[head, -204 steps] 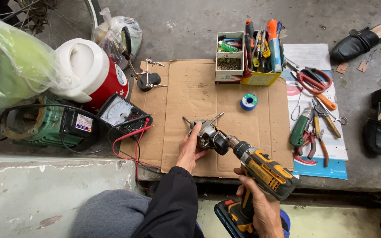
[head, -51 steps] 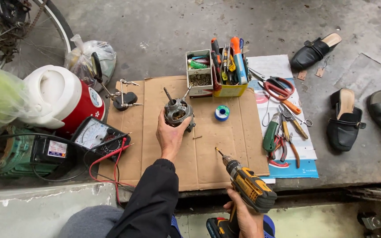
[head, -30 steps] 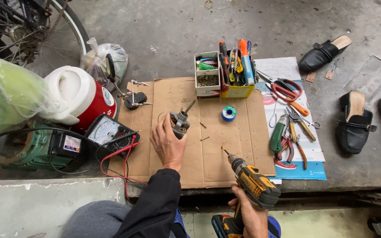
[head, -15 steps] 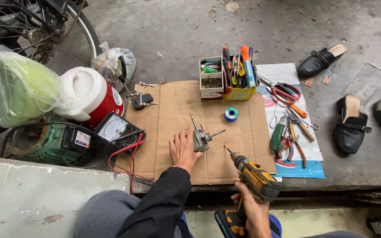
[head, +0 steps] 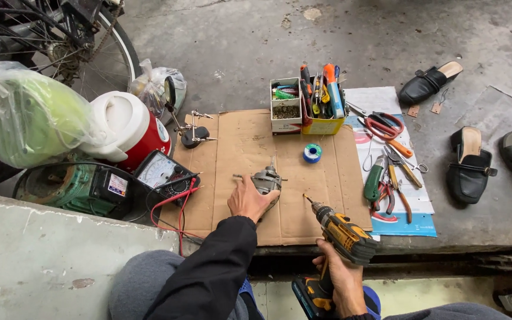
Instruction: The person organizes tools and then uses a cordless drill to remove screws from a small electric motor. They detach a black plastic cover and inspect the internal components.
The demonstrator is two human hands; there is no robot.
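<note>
On the cardboard sheet [head: 241, 142], left hand [head: 249, 200] is gripping a small motor [head: 266, 180], fingers wrapped round its left side; the motor is sitting near the sheet's middle. Right hand [head: 342, 277] is holding a yellow drill [head: 344, 236] by the grip, fingers closed round it, bit pointing up-left toward the motor but well apart from it. The drill is hanging over the sheet's front edge, where the concrete floor [head: 238, 35] is dropping off into a step.

Open cardboard is showing behind and left of the motor; a solder spool [head: 312, 153] is lying just beyond it to the right. A multimeter [head: 162, 173] with red leads is crowding the left edge, next to a green motor [head: 72, 186] and a red-and-white jug [head: 128, 127]. Pliers and cutters [head: 389, 172] are lying on a paper sheet along the right edge.

At the back edge, a small white box [head: 285, 106] is holding small parts I cannot tell apart; touching it, a yellow box [head: 322, 121] is holding upright screwdrivers and pens.
</note>
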